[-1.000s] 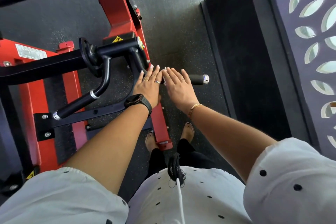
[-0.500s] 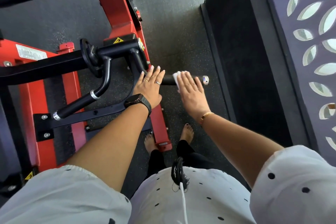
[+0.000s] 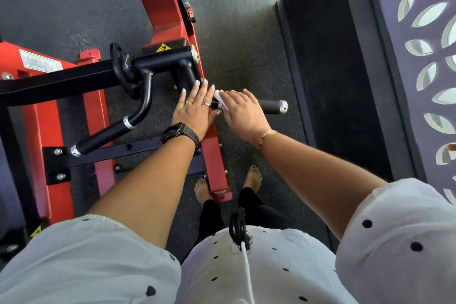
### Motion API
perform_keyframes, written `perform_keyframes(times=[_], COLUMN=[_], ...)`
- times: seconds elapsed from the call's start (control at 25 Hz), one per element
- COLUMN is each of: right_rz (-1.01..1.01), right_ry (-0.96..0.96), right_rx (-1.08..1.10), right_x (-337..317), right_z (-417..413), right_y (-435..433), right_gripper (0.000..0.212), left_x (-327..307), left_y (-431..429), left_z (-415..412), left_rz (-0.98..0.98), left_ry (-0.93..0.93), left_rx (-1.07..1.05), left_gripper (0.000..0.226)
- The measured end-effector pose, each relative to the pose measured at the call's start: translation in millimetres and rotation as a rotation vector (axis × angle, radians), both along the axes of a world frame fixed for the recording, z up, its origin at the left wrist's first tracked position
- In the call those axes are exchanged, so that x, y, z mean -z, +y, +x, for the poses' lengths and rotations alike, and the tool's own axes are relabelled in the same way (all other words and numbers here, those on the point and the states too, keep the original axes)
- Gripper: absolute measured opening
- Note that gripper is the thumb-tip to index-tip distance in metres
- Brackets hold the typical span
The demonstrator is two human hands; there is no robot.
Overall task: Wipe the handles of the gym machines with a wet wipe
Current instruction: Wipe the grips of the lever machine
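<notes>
The right hand [image 3: 243, 112] clasps a white wet wipe [image 3: 219, 97] around the black handle [image 3: 270, 106], hiding most of the wipe. Just inboard, the left hand [image 3: 196, 111] lies flat, fingers spread, gripping nothing.

The right hand [image 3: 243, 112] is back at the inner end of the handle [image 3: 270, 106] now, after sliding out toward the chrome cap [image 3: 283, 107] half a second ago. A second ago it lay flat on the bar with fingers stretched out; now it is curled over the bar, knuckles up. The wet wipe [image 3: 219, 97], hidden at first and then peeking out by the fingertips mid-bar, shows as a white fold right against the left hand [image 3: 196, 111]. More bare black grip is exposed toward the cap. The gap between the two hands that opened half a second ago has closed, and they sit touching again.
</notes>
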State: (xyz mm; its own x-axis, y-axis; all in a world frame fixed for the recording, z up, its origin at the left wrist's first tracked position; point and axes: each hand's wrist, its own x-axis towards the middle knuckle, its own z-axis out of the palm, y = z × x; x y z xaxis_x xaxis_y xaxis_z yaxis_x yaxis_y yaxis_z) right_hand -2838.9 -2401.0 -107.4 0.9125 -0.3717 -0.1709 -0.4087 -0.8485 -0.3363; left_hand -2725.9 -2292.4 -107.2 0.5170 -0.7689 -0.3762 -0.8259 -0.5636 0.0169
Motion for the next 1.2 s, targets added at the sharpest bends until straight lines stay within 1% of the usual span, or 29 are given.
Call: perform_keyframes(times=[0.08,0.12,0.16,0.2,0.24,0.28,0.32,0.36,0.44,0.48,0.52,0.56,0.6,0.64,0.68,0.72,0.76,0.8,0.88,0.96,1.0,1.04,1.08,1.12,1.16,1.2], right_rz=[0.330,0.467,0.539,0.539,0.483,0.416,0.386,0.403,0.476,0.505,0.542,0.642,0.842,1.117,1.388,1.584,1.718,1.815,1.900,1.835,1.727,1.554,1.338,1.116,0.918,0.754], right_ry=[0.144,0.253,0.359,0.460,0.544,0.603,0.617,0.579,0.365,0.228,0.091,-0.049,-0.188,-0.322,-0.473,-0.600,-0.677,-0.691,-0.605,-0.438,-0.353,-0.298,-0.299,-0.344,-0.409,-0.459], right_rx=[0.201,0.265,0.263,0.216,0.161,0.121,0.120,0.168,0.381,0.561,0.792,1.078,1.374,1.591,1.691,1.715,1.709,1.672,1.574,1.450,1.412,1.402,1.405,1.375,1.284,1.137], right_x=[-18,-24,-29,-34,-36,-34,-32,-26,-15,-9,0,6,11,14,15,14,12,4,-9,-19,-23,-25,-26,-29,-29,-30], right_z=[31,43,49,48,41,29,12,-6,-41,-56,-68,-75,-77,-75,-67,-54,-38,-22,6,19,18,13,5,-5,-14,-21], right_y=[-14,-25,-38,-50,-63,-76,-87,-97,-101,-95,-85,-72,-57,-41,-25,-13,-1,12,34,48,52,53,51,46,40,32], right_gripper=[0.036,0.036,0.037,0.038,0.039,0.039,0.038,0.036,0.036,0.037,0.037,0.035,0.033,0.029,0.024,0.019,0.016,0.013,0.013,0.019,0.021,0.022,0.022,0.023,0.029,0.037], left_x=[-1,-1,-2,-2,-1,0,1,2,4,5,5,5,4,3,3,2,1,0,-1,-2,-2,-3,-3,-4,-4,-4], left_y=[-6,-9,-13,-17,-20,-21,-22,-22,-21,-21,-21,-21,-21,-21,-21,-21,-21,-22,-23,-24,-24,-23,-22,-21,-21,-20], left_z=[-5,-8,-11,-13,-14,-14,-14,-13,-11,-10,-10,-10,-10,-10,-10,-10,-10,-11,-11,-9,-8,-7,-7,-7,-8,-9], left_rz=[-0.001,-0.005,-0.010,-0.012,-0.005,0.009,0.027,0.043,0.056,0.056,0.055,0.052,0.049,0.047,0.047,0.049,0.053,0.058,0.065,0.073,0.078,0.080,0.076,0.065,0.048,0.036], left_ry=[0.006,0.006,0.010,0.023,0.044,0.067,0.084,0.094,0.099,0.095,0.093,0.097,0.105,0.115,0.119,0.117,0.114,0.114,0.124,0.131,0.129,0.124,0.117,0.113,0.112,0.109], left_rx=[-0.008,0.007,0.023,0.030,0.027,0.023,0.024,0.031,0.045,0.044,0.039,0.032,0.027,0.025,0.026,0.029,0.032,0.031,0.022,0.029,0.043,0.057,0.066,0.068,0.064,0.058], left_gripper=[0.065,0.064,0.062,0.058,0.054,0.051,0.049,0.049,0.048,0.049,0.049,0.049,0.049,0.049,0.049,0.049,0.048,0.048,0.048,0.048,0.048,0.048,0.049,0.049,0.049,0.049])
